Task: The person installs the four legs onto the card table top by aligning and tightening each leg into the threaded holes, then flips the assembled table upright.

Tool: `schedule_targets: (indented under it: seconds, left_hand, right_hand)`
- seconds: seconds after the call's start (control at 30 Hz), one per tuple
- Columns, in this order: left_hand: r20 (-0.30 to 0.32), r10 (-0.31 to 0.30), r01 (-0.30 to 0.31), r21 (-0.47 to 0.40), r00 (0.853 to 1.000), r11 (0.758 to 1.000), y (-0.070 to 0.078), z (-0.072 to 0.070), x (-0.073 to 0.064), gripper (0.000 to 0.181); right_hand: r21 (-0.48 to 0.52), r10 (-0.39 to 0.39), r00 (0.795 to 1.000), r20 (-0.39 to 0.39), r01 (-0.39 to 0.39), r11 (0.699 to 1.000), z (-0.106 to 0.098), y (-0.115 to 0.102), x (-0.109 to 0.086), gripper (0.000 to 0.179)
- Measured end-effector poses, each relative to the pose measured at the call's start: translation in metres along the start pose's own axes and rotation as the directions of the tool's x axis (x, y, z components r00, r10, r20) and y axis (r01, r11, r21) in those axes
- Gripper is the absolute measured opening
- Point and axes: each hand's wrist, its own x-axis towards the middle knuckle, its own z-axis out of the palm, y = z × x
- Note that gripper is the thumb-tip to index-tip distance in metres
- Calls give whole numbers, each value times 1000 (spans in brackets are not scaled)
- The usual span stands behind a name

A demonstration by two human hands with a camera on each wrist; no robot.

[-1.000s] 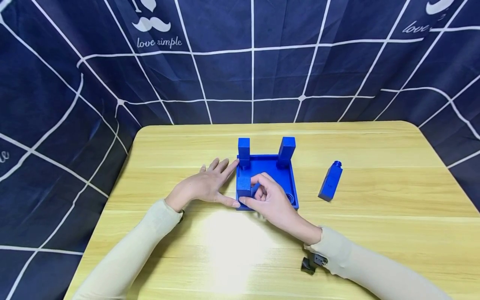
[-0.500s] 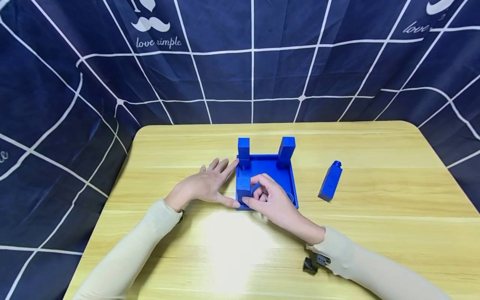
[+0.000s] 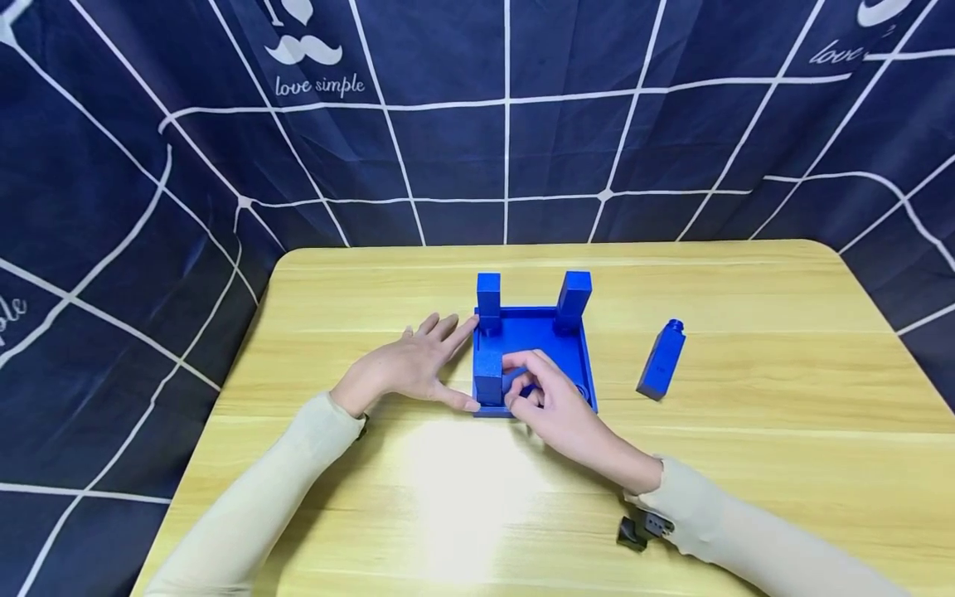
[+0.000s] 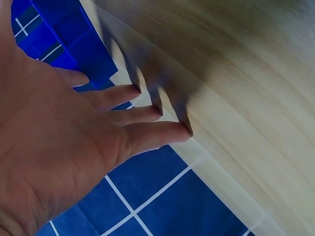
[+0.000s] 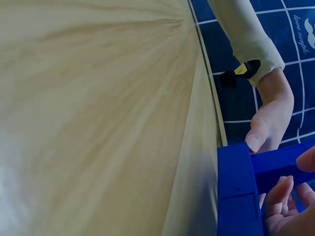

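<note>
A square blue base [image 3: 533,340] with a raised rim lies on the table, with blue square legs standing at three corners. My right hand [image 3: 563,419] is at the near-left leg [image 3: 488,377], its curled index finger touching the leg and its thumb drawn in beside it. The right wrist view shows the same leg [image 5: 278,164] with fingertips against and below it. Spread along the base's left side, my left hand [image 3: 410,369] touches the rim with index finger and thumb. A loose blue leg [image 3: 661,361] with a threaded end lies to the right.
At the near-right corner of the base is a round threaded socket [image 3: 581,391], partly hidden by my right hand. The far-left leg [image 3: 488,300] and far-right leg [image 3: 573,300] rise upright. Dark blue cloth [image 3: 552,149] with white lines hangs behind the wooden table [image 3: 358,290].
My right thumb has come away from the near-left leg, and the right hand has shifted slightly to the right. That leg has turned a little. My left hand keeps its place.
</note>
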Motion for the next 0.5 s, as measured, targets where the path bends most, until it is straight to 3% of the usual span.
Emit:
schedule_targets:
  seconds: [0.5]
  left_hand:
    - [-2,15,-15,-10,1000,1000,-2,0,-2,130]
  right_hand:
    - [83,-73,996,-53,77,994,-12,6,-14,33]
